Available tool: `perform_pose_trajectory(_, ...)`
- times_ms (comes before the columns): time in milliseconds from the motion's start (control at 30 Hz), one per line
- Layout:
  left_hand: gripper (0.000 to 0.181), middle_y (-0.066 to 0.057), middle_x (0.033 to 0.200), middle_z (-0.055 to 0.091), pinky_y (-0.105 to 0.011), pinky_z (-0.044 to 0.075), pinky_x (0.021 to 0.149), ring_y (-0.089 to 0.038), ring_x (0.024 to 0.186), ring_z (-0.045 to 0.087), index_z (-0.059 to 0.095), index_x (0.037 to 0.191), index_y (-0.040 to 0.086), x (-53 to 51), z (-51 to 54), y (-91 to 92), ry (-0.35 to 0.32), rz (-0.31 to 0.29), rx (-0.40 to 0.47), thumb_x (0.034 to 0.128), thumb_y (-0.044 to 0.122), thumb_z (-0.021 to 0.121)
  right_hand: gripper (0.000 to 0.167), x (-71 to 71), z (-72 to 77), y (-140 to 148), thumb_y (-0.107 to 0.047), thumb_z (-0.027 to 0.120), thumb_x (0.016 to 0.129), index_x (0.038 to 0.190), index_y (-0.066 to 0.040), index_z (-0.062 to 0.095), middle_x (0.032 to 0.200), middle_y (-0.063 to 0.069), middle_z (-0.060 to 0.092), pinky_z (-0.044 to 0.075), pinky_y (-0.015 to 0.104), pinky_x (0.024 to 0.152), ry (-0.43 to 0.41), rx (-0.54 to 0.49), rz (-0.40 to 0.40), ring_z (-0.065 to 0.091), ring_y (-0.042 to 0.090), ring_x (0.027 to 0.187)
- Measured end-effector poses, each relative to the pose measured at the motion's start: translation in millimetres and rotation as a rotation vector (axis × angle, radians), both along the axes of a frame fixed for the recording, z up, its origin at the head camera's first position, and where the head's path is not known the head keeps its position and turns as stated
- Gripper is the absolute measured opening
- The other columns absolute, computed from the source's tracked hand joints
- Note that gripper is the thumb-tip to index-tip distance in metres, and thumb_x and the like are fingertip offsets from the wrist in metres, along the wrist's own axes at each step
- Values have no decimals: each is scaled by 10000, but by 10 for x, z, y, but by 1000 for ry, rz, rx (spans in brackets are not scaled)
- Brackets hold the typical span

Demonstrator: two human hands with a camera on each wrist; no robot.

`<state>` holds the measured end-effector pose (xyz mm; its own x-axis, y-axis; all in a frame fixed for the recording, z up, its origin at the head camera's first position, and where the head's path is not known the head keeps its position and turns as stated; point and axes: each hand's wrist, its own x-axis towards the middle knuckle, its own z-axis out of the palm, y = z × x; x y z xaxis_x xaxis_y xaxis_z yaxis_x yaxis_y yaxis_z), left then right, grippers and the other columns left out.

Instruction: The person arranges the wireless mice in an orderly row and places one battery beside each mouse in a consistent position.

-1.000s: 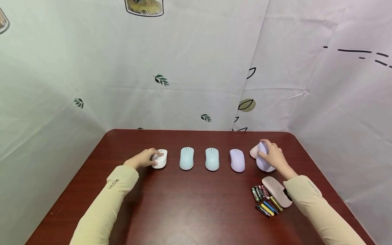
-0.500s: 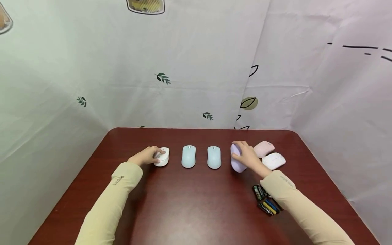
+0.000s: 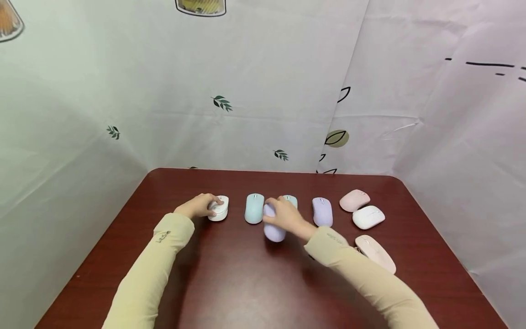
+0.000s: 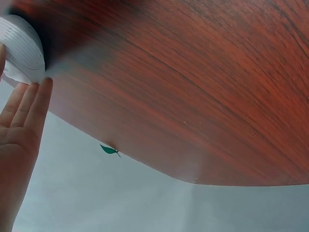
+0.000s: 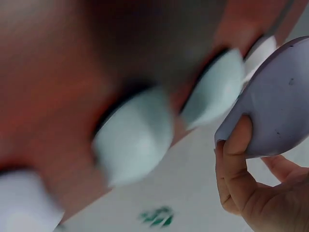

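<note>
Smooth matt plastic mouse point(image 5: 273, 99), glossy wood-grain table point(image 3: 238, 285)

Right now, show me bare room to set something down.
A broad bare patch of table lies between the left sleeve and right sleeve, in front of the left teal mouse. Another runs from the left hand to the table's left edge. The right hand, holding a lavender mouse, crowds the middle; a pink mouse and white mouse crowd the right.

A white mouse point(image 3: 222, 211) sat at the far left of the desk point(image 3: 230, 278), within the left grip point(image 3: 199, 205). A smooth lilac mouse point(image 3: 273, 232) hung tilted above it, held by the right grip point(image 3: 288, 217).
</note>
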<state>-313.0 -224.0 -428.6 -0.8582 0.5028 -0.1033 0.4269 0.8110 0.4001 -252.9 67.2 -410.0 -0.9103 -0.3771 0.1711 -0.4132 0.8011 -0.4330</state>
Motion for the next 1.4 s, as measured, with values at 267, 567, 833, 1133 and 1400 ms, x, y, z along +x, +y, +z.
perform_pose_trajectory(267, 350, -236, 1187, 617, -418, 469, 905, -322, 1094, 573, 650, 1133, -27, -5, -9, -26, 5, -24, 7, 792, 25, 710, 478, 107, -88, -609, -340, 657, 741, 1167, -125, 622, 1011, 142, 604, 486, 317, 645, -49, 71, 69, 617, 270, 790)
perform_pose_trajectory(567, 363, -248, 1150, 630, -467, 471, 889, -378, 1062, 583, 653, 1113, -39, -30, -4, -141, 60, -45, -20, 765, 29, 733, 463, 123, -93, -1101, -378, 668, 776, 1156, -118, 625, 1002, 63, 630, 462, 238, 642, -74, 172, 136, 588, 164, 822)
perform_pose_trajectory(833, 346, -268, 1166, 613, -447, 483, 855, -363, 1045, 589, 648, 1107, -47, -3, 12, -152, 65, -53, -4, 777, 24, 725, 446, 226, -218, -1549, -472, 672, 775, 1109, -176, 654, 970, 47, 650, 494, 263, 646, -46, 372, 96, 635, 202, 846)
perform_pose_trajectory(1133, 345, -240, 1204, 606, -412, 483, 884, -346, 1124, 563, 635, 1150, -29, -38, 8, -47, -26, -28, -18, 811, 8, 690, 527, 361, -286, -1800, -586, 656, 763, 1135, -213, 626, 1068, 6, 654, 458, 252, 756, -37, 579, 32, 590, 135, 947)
perform_pose_trajectory(1400, 337, -251, 1227, 587, -426, 486, 884, -364, 1118, 562, 633, 1150, -28, -38, 18, -4, -16, -30, -25, 819, 9, 684, 572, 379, -338, -1908, -668, 608, 757, 1141, -244, 615, 1102, -21, 652, 452, 255, 754, -19, 626, -77, 568, 111, 1032)
